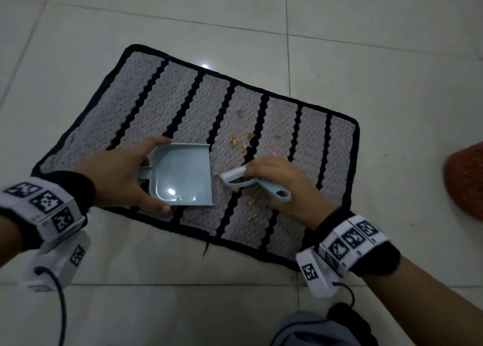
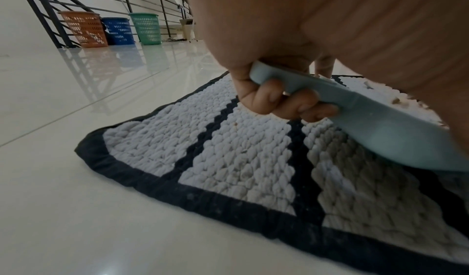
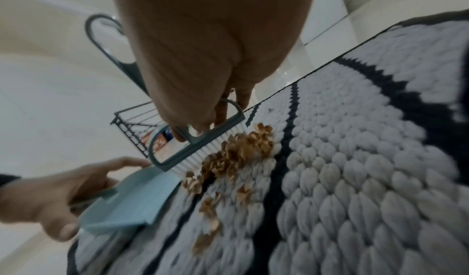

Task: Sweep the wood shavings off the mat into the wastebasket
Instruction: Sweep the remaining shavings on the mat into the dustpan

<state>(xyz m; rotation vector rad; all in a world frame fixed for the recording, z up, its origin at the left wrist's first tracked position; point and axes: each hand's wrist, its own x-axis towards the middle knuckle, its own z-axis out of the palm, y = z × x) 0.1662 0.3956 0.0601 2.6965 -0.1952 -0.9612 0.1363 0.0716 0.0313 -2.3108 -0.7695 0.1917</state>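
Note:
A grey knitted mat [image 1: 162, 102] with black stripes and a black border lies on the tiled floor. My left hand [image 1: 117, 173] grips a pale blue dustpan [image 1: 183, 175] by its short handle [image 2: 286, 78], the open lip on the mat facing right. My right hand [image 1: 282, 180] holds a small pale blue brush [image 1: 257, 183] with white bristles [image 3: 218, 149], set just right of the pan's lip. Brown wood shavings [image 3: 241, 151] are heaped against the bristles; more shavings [image 1: 241, 143] lie scattered on the mat beyond and nearer me. An orange wastebasket [image 1: 466, 180] shows at the right edge.
White glossy floor tiles [image 1: 366, 57] surround the mat. In the left wrist view, orange [image 2: 85, 29], blue [image 2: 119, 30] and green [image 2: 147, 28] baskets stand far off by a black metal railing [image 2: 45, 8]. Grey cloth [image 1: 313, 330] lies at the bottom.

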